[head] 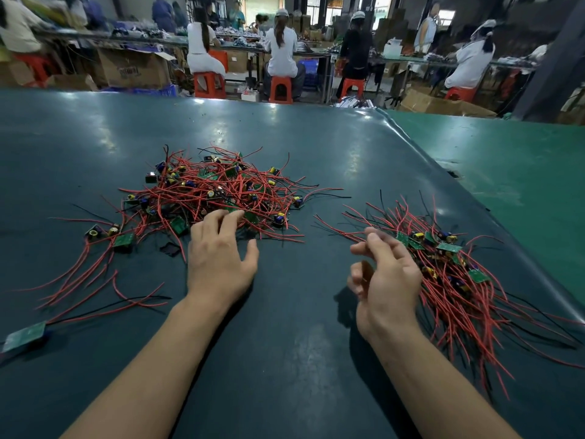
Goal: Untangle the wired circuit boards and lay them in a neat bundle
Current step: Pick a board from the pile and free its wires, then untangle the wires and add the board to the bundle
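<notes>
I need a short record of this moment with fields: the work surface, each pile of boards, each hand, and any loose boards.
surface: dark green table mat
tangled pile: centre-left, red and black wires crossing in all directions
sorted bundle: on the right, wires lying mostly the same way
left hand: open, fingertips reaching into the near edge of the tangled pile
right hand: fingers loosely curled, beside the sorted bundle, holds nothing that I can see
loose board: far left, near edge, apart from both piles
</notes>
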Demonstrator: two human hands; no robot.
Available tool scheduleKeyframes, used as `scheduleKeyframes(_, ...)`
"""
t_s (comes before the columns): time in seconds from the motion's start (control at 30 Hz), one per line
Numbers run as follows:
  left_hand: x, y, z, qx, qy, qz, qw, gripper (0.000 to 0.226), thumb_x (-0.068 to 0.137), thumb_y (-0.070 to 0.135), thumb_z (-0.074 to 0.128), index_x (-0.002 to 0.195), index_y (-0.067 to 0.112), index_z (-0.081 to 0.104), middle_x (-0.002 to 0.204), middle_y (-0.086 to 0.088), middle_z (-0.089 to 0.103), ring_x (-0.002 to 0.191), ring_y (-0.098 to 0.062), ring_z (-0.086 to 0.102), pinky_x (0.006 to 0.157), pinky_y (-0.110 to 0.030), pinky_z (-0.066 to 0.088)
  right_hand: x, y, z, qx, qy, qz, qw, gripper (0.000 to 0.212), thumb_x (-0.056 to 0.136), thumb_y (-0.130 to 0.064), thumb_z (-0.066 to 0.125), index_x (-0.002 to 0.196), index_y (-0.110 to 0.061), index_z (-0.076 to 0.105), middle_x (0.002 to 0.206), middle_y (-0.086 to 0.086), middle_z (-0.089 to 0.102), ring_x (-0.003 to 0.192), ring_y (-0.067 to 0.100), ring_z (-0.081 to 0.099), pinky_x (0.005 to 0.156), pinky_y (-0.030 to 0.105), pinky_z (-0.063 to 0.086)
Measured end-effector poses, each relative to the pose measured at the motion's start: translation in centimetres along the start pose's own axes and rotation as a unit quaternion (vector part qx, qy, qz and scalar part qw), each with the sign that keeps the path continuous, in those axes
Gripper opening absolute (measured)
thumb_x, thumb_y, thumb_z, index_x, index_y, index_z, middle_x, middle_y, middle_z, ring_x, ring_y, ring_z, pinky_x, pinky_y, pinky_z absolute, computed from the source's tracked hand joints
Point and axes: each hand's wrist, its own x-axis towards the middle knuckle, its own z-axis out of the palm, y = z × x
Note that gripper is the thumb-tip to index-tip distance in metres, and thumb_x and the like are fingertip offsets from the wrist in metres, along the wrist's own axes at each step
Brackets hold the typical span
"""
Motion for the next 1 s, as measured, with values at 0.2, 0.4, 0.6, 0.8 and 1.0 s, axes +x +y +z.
scheduleKeyframes(0.2, 1.1, -0.2, 0.6, 0.080, -0.031, 0.001, 0.996, 0.062, 0.091, 0.022, 0.054, 0.149, 0.016, 0.033, 0.160, -0.003, 0.020, 0.133, -0.028, 0.027, 0.104, -0.047, 0.035, -0.2, 0.0, 0.1, -0.040, -0.085, 0.038, 0.995, 0.015, 0.095, -0.006, 0.055, 0.088, -0.014, 0.065, 0.060, 0.001, 0.062, 0.036, 0.010, 0.041, 0.035, 0.016, 0.028)
scheduleKeyframes(0.4, 1.9, -1.1, -0.2, 0.074, 0.020, 0.020, 0.997, 0.043, 0.086, 0.021, 0.067, 0.127, 0.013, 0.060, 0.128, -0.009, 0.057, 0.113, -0.033, 0.047, 0.092, -0.047, 0.042, -0.5, 0.0, 0.1, -0.052, -0.129, 0.041, 0.989, 0.015, 0.094, -0.005, 0.055, 0.090, -0.013, 0.066, 0.059, 0.003, 0.060, 0.037, 0.011, 0.039, 0.036, 0.017, 0.027)
scheduleKeyframes(0.6, 1.8, -1.2, -0.2, 0.079, 0.011, -0.022, 0.997, 0.030, 0.084, 0.026, 0.072, 0.112, 0.015, 0.071, 0.108, -0.010, 0.054, 0.102, -0.031, 0.047, 0.083, -0.045, 0.047, -0.7, 0.3, 0.2, -0.081, -0.156, 0.063, 0.982, 0.016, 0.094, -0.007, 0.056, 0.086, -0.015, 0.067, 0.059, 0.003, 0.059, 0.040, 0.011, 0.040, 0.038, 0.018, 0.027)
scheduleKeyframes(0.8, 1.0, 1.3, -0.8, -0.052, 0.231, 0.120, 0.964, 0.022, 0.089, 0.029, 0.070, 0.091, 0.007, 0.068, 0.084, -0.009, 0.058, 0.074, -0.026, 0.057, 0.062, -0.036, 0.050, -0.9, 0.2, 0.2, -0.109, -0.175, 0.078, 0.975, 0.023, 0.093, -0.007, 0.057, 0.078, -0.018, 0.071, 0.059, 0.004, 0.061, 0.041, 0.012, 0.042, 0.039, 0.017, 0.026)
scheduleKeyframes(1.0, -1.1, 5.1, -1.9, -0.484, 0.153, 0.057, 0.860, 0.007, 0.093, 0.020, 0.061, 0.097, 0.016, 0.057, 0.078, 0.006, 0.064, 0.060, -0.012, 0.055, 0.053, -0.027, 0.045, -1.2, 0.3, 0.5, -0.149, -0.260, 0.084, 0.950, 0.025, 0.091, -0.036, 0.060, 0.089, -0.014, 0.072, 0.069, 0.006, 0.066, 0.041, 0.014, 0.050, 0.035, 0.017, 0.033)
